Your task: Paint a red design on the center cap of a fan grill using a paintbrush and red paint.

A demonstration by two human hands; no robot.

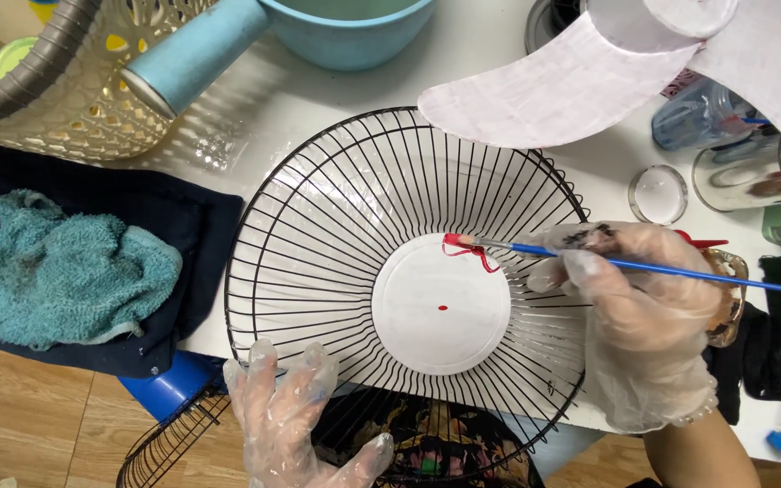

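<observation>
the black wire fan guard lies on the white table, its white round centre plate just left of the right hand's fingertips. a red stroke curls at the plate's top edge and a small red dot sits in its middle. the right hand, in a clear plastic glove, pinches a blue paintbrush between pressed-together fingers, the red tip touching the plate. the left hand, also gloved, has its fingers loosely spread over the guard's near rim. above the right fingers hang pale fan blades, with a clear round lid and a metal tin beside them. far left of the fingers, a teal towel rests on a dark cloth, under a yellow basket and a blue bowl.
</observation>
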